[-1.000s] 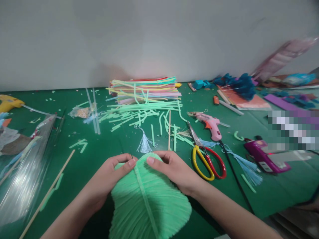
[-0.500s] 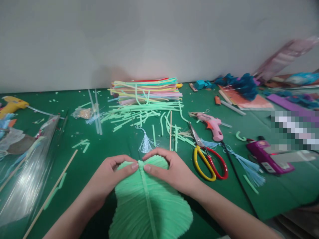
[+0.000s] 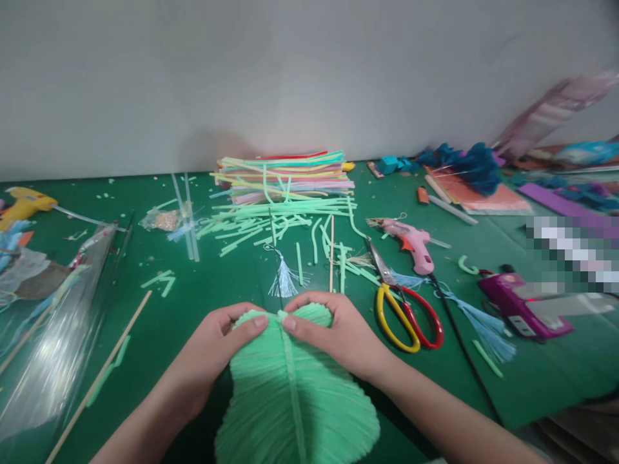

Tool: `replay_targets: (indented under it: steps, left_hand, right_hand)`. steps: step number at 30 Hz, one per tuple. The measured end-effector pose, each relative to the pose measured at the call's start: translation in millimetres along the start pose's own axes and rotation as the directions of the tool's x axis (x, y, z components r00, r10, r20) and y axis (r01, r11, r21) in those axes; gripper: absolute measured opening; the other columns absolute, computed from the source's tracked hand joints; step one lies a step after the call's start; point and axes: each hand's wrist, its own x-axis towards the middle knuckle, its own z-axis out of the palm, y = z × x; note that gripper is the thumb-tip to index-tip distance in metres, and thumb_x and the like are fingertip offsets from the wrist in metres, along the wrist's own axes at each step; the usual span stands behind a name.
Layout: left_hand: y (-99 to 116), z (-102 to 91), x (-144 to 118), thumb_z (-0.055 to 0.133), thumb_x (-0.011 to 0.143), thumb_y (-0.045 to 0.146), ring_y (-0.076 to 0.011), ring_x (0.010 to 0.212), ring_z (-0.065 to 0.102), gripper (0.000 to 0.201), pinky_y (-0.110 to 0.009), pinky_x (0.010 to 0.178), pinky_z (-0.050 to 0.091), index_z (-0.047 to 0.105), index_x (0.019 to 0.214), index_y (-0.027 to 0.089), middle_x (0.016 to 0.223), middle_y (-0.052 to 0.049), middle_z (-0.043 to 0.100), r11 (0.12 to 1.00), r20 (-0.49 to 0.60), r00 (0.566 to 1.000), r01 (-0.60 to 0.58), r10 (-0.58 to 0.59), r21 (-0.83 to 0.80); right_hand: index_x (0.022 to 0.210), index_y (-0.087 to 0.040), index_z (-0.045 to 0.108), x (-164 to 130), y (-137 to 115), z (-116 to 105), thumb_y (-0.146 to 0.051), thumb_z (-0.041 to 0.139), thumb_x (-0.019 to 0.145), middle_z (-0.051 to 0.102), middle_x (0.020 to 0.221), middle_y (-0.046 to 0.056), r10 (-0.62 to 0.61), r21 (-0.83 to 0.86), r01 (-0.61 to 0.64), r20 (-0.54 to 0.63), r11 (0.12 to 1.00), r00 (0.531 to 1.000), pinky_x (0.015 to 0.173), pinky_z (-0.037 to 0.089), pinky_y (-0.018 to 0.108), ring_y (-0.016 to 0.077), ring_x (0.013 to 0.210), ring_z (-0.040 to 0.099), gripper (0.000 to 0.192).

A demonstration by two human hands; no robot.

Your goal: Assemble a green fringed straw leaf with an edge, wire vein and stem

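Observation:
A big light-green leaf made of pipe cleaners (image 3: 297, 393), with a raised midrib down its middle, is held between my two hands over the near side of the table. My left hand (image 3: 220, 338) pinches the far edge just left of the midrib, thumb on top. On the other side of the midrib, my right hand (image 3: 341, 332) grips the same edge with its thumb near the midrib's tip. Both hands' other fingers are partly hidden behind the leaf. A light-blue tassel (image 3: 284, 277) lies just beyond the fingertips.
Red-and-yellow-handled scissors (image 3: 399, 303), a pink glue gun (image 3: 409, 241) and a purple device (image 3: 525, 306) lie to the right. Coloured pipe cleaners (image 3: 287, 177) are stacked by the wall. A wooden stick (image 3: 113, 351) and clear plastic sleeves (image 3: 62, 341) lie left, a yellow glue gun (image 3: 26, 205) beyond.
The leaf has shifted slightly to the right. My left thumb now sits a little farther from the midrib, while my right hand has moved slightly right with the leaf.

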Motion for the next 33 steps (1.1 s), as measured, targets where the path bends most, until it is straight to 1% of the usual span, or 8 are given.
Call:
replay_targets:
  steps: [3, 6, 12, 15, 21, 23, 28, 33]
  left_hand:
    - [-1, 1.4, -1, 0.070, 0.074, 0.037, -0.0127, 0.066, 0.054, 0.023, -0.020, 0.060, 0.040, 0.071, 0.088, 0.018, 0.072, 0.001, 0.064, 0.998, 0.002, 1.000, 0.020, -0.020, -0.058]
    - [-1, 1.8, -3, 0.074, 0.072, 0.033, -0.0118, 0.064, 0.055, 0.023, -0.019, 0.058, 0.040, 0.071, 0.090, 0.019, 0.070, 0.001, 0.065, 0.986, 0.048, 0.997, 0.067, -0.061, -0.151]
    - [-3, 5.4, -4, 0.076, 0.070, 0.034, -0.0145, 0.068, 0.061, 0.025, -0.023, 0.064, 0.046, 0.071, 0.088, 0.018, 0.076, -0.002, 0.069, 0.962, 0.080, 0.994, 0.090, -0.071, -0.257]
    - [-2, 9.3, -5, 0.077, 0.069, 0.037, -0.0147, 0.069, 0.061, 0.028, -0.023, 0.065, 0.047, 0.070, 0.089, 0.018, 0.076, -0.002, 0.069, 0.957, 0.073, 0.994, 0.097, -0.080, -0.274]
    - [-1, 14.1, -7, 0.081, 0.063, 0.039, -0.0102, 0.057, 0.054, 0.030, -0.020, 0.056, 0.042, 0.066, 0.077, 0.017, 0.063, 0.002, 0.062, 0.958, -0.048, 0.995, 0.072, -0.089, -0.278]
    - [-2, 13.8, -6, 0.081, 0.062, 0.039, -0.0100, 0.057, 0.054, 0.030, -0.019, 0.055, 0.042, 0.066, 0.076, 0.017, 0.062, 0.003, 0.062, 0.960, -0.063, 0.995, 0.054, -0.074, -0.274]
    - [-5, 12.0, -6, 0.081, 0.064, 0.037, -0.0103, 0.059, 0.056, 0.027, -0.020, 0.057, 0.044, 0.067, 0.078, 0.018, 0.065, 0.003, 0.064, 0.957, -0.048, 0.998, 0.027, -0.043, -0.290]
    - [-6, 11.8, -5, 0.076, 0.071, 0.037, -0.0119, 0.063, 0.059, 0.023, -0.022, 0.061, 0.047, 0.068, 0.083, 0.018, 0.069, 0.001, 0.066, 0.956, 0.008, 0.999, 0.041, -0.040, -0.291]
  right_hand:
    - [0.084, -0.022, 0.070, -1, 0, 1, -0.040, 0.069, 0.077, 0.069, 0.083, 0.000, -0.002, 0.007, 0.002, -0.011, 1.000, 1.000, 0.078, 0.046, 0.030, 0.0175, 0.081, 0.062, 0.019]
    - [0.084, -0.022, 0.070, -3, -1, 2, -0.039, 0.069, 0.078, 0.069, 0.083, 0.000, -0.016, 0.018, 0.016, -0.012, 1.000, 1.000, 0.077, 0.046, 0.029, 0.0172, 0.080, 0.062, 0.018]
    - [0.085, -0.022, 0.069, -2, 0, 2, -0.039, 0.069, 0.077, 0.070, 0.085, 0.000, -0.020, 0.018, 0.020, -0.034, 1.000, 0.999, 0.077, 0.046, 0.029, 0.0176, 0.082, 0.062, 0.018]
    - [0.084, -0.023, 0.069, -2, 0, 3, -0.039, 0.069, 0.078, 0.070, 0.085, 0.000, -0.023, 0.015, 0.024, -0.036, 1.000, 0.999, 0.078, 0.047, 0.030, 0.0179, 0.082, 0.062, 0.018]
    - [0.084, -0.022, 0.070, -4, -1, 5, -0.037, 0.070, 0.076, 0.070, 0.084, -0.001, -0.023, 0.032, 0.024, -0.035, 0.999, 0.999, 0.077, 0.047, 0.029, 0.0169, 0.080, 0.062, 0.016]
    - [0.085, -0.023, 0.070, -4, -1, 5, -0.036, 0.071, 0.076, 0.070, 0.084, -0.001, -0.016, 0.041, 0.018, -0.036, 0.999, 0.999, 0.077, 0.047, 0.029, 0.0168, 0.081, 0.062, 0.016]
    - [0.084, -0.022, 0.069, -5, -2, 6, -0.037, 0.069, 0.077, 0.070, 0.084, -0.001, -0.023, 0.042, 0.025, -0.043, 0.999, 0.999, 0.076, 0.047, 0.028, 0.0165, 0.080, 0.062, 0.017]
    - [0.086, -0.022, 0.069, -4, 0, 6, -0.038, 0.069, 0.078, 0.069, 0.083, -0.001, -0.039, 0.010, 0.039, -0.060, 0.999, 0.997, 0.075, 0.047, 0.026, 0.0155, 0.080, 0.062, 0.018]
